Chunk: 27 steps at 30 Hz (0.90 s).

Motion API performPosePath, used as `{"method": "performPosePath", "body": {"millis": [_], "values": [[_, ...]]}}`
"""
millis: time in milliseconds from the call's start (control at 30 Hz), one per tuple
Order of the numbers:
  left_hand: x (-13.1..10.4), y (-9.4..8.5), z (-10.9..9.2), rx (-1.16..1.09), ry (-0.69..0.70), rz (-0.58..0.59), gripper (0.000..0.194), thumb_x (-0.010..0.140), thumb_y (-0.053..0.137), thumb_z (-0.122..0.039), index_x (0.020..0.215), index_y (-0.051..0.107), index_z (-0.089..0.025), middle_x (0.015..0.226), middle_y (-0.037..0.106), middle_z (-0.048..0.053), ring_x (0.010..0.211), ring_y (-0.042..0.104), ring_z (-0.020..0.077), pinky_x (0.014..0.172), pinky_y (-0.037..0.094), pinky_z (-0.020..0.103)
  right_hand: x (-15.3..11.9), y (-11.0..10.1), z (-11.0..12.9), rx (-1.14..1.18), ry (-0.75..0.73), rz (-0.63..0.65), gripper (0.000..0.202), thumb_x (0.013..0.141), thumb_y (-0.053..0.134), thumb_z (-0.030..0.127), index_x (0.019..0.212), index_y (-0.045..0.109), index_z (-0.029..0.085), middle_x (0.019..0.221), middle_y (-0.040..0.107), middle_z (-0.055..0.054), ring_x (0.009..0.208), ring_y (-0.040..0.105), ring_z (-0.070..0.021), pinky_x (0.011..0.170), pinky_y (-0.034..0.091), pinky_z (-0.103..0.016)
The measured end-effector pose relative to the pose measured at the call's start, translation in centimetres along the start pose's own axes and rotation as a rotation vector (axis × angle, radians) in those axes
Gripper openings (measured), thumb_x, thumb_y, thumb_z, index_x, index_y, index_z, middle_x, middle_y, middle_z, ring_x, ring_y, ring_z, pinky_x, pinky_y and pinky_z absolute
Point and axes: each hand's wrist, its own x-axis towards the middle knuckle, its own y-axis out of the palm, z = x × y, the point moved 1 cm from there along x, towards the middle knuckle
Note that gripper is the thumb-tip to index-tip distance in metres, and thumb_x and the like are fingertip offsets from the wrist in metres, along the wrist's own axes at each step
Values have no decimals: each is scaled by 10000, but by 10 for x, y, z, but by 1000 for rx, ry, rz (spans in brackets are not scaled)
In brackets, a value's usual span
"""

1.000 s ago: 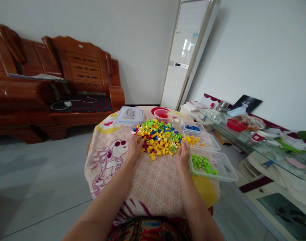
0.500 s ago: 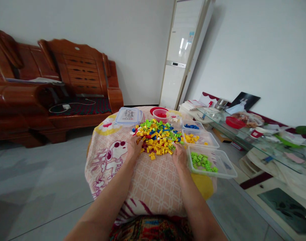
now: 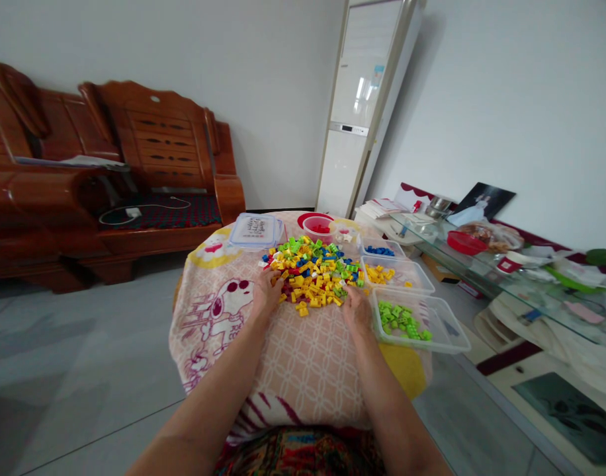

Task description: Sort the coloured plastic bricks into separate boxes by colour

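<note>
A heap of small yellow, green, blue and red plastic blocks [image 3: 315, 271] lies on the patterned cloth [image 3: 307, 357]. My left hand [image 3: 267, 291] touches the heap's left edge, and what its fingers hold, if anything, is too small to make out. At the heap's right edge is my right hand [image 3: 355, 305], with a small white piece at its fingertips. Beside it stand clear boxes, one with green blocks [image 3: 402, 320], one with yellow blocks [image 3: 381, 274] and one with blue blocks [image 3: 380, 251]. Red pieces lie in a round tub [image 3: 319, 229] behind the heap.
A lidded clear box [image 3: 256, 231] stands at the back left of the table. To the right, a glass shelf [image 3: 486, 264] bears a red bowl [image 3: 466, 242], a paper cup [image 3: 511, 262] and bags. A wooden bench [image 3: 159, 145] is at the left.
The view has shifted very slightly. Both hands stay at the edges of the heap, and the white piece at my right fingertips shows a little more clearly.
</note>
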Motion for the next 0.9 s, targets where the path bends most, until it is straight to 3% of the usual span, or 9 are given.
{"method": "performPosePath", "body": {"millis": [100,200,300,400,600,733,900], "values": [[0,-1,-2,10,-18,18,236,789,588,-233,970,723,-164,1272,635,122,1159,597,283,1024,459,431,0,-2,3,7,26,-7,432,827,380,98,1105,693,208,1104,692,-91,1060,615,-212,970,482,-375],[0,-2,-3,12,-22,21,241,795,589,-238,977,723,-153,1283,629,130,1166,593,285,1031,454,431,4,-5,8,61,-6,-99,448,858,359,121,1195,650,171,1234,637,-134,1180,563,-233,1034,448,-426],[-1,-2,-3,14,-6,20,251,798,587,-236,993,719,-149,1276,636,126,1160,597,278,1032,456,431,12,-10,12,100,-51,-220,522,868,335,126,1350,534,153,1485,423,-157,1389,377,-253,1121,360,-485],[-1,-2,-1,21,-3,25,259,804,582,-238,1001,723,-147,1284,633,121,1164,596,270,1052,444,423,16,-12,13,83,-39,-265,583,860,326,107,1431,439,152,1585,240,-140,1467,239,-253,1143,327,-485],[0,-1,-1,23,5,28,247,795,589,-236,984,735,-172,1276,640,95,1185,581,272,1070,435,426,8,-3,10,-9,-61,-110,482,876,368,129,1316,563,159,1319,577,-127,1264,491,-213,1085,405,-407],[-1,-2,-3,32,-20,46,252,799,586,-232,987,736,-156,1295,623,111,1183,580,268,1063,436,413,5,6,9,-150,-25,18,373,870,421,145,1145,670,183,1187,642,-109,1145,559,-210,1023,436,-350],[-1,-4,-6,36,-25,62,262,805,577,-233,996,736,-150,1308,612,116,1196,571,260,1062,428,389,6,10,6,-154,-23,46,357,874,428,153,1117,685,195,1181,651,-85,1147,559,-194,1029,422,-326]]}}
